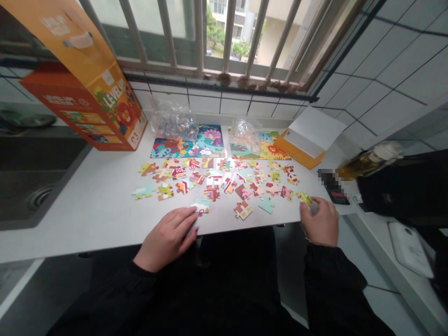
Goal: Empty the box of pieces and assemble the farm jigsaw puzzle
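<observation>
Several loose jigsaw puzzle pieces (217, 182) in bright colours lie scattered on the white countertop (94, 219). My left hand (168, 238) is at the near edge, its fingertips on a pale blue puzzle piece (201, 206) with a red-and-white patch at its near side. My right hand (320, 221) is at the right of the scatter, pinching a yellow-green puzzle piece (305, 198) between fingers and thumb. Behind the loose pieces lie two colourful puzzle boards (189, 148), (273, 148), partly covered by clear plastic bags.
A tall orange puzzle box (84, 88) leans at the back left, with an open orange-and-white box (304, 135) at the back right. A steel sink (35, 182) lies left. A blurred dark phone (332, 186), a bottle (371, 161) and a black bag (402, 186) stand right, below the barred window.
</observation>
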### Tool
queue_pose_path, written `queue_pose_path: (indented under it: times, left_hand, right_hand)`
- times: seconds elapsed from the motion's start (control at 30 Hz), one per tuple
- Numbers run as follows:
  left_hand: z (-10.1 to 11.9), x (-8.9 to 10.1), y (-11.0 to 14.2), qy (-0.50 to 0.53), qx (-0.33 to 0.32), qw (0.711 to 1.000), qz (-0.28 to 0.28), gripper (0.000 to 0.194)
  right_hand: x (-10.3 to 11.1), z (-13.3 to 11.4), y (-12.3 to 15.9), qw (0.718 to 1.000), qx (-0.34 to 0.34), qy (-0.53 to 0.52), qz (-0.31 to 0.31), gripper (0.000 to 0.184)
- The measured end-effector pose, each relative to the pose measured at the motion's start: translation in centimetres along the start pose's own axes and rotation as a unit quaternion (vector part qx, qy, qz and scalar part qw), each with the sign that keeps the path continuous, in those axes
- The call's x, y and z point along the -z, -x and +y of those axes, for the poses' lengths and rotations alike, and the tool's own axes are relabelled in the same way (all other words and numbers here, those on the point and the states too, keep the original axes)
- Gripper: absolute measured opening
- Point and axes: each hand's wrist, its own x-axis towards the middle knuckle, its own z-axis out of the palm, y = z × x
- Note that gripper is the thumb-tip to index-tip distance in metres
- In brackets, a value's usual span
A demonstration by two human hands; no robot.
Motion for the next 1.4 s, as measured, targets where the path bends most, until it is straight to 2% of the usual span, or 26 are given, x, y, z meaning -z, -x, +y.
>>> queue_pose_path:
  times: [0.07, 0.17, 0.23, 0.3, 0.53, 0.67, 0.83, 0.93, 1.07, 1.13, 1.4]
  left_hand:
    - [0.0, -0.3, 0.0, -0.015, 0.013, 1.000, 0.006, 0.035]
    - [-0.1, -0.5, 0.0, -0.023, 0.023, 0.999, -0.005, 0.034]
    - [0.0, -0.4, -0.1, -0.019, 0.026, 0.999, -0.013, 0.034]
    - [0.2, -0.2, -0.1, -0.014, 0.026, 0.999, -0.020, 0.033]
    - [0.6, 0.6, 0.0, 0.003, 0.013, 0.999, -0.039, 0.036]
    - [0.7, 0.7, -0.3, 0.003, 0.019, 0.999, -0.044, 0.037]
    - [0.6, 1.2, -0.6, -0.004, 0.006, 0.996, -0.087, 0.049]
    - [0.4, 1.0, -0.3, -0.005, -0.001, 0.998, -0.060, 0.053]
    - [0.2, 0.2, 0.2, -0.013, 0.021, 0.999, 0.040, 0.040]
    - [0.3, -0.1, 0.3, -0.012, 0.028, 0.998, 0.061, 0.031]
    - [0.5, 0.2, -0.1, -0.019, 0.028, 0.999, 0.024, 0.010]
  right_hand:
    - [0.2, -1.7, 0.4, 0.998, 0.052, -0.019, 0.007, 0.043]
    - [0.3, -4.6, 1.3, 0.978, 0.165, -0.073, -0.102, 0.045]
    - [0.1, -5.8, 1.9, 0.963, 0.195, -0.084, -0.164, 0.052]
    - [-0.1, -6.2, 2.2, 0.964, 0.182, -0.085, -0.177, 0.054]
    - [-0.5, -5.1, 1.7, 0.967, 0.162, -0.111, -0.161, 0.037]
    - [-0.8, -5.5, 1.9, 0.965, 0.177, -0.110, -0.158, 0.043]
    - [-0.8, -5.7, 1.5, 0.964, 0.164, -0.105, -0.180, 0.047]
    - [-0.6, -5.6, 0.8, 0.958, 0.160, -0.128, -0.203, 0.052]
    - [-0.4, -5.6, 0.3, 0.952, 0.154, -0.142, -0.222, 0.055]
    - [-0.5, -5.6, 0.2, 0.952, 0.142, -0.147, -0.227, 0.054]
    - [-0.6, -5.7, 0.8, 0.958, 0.102, -0.163, -0.213, 0.060]
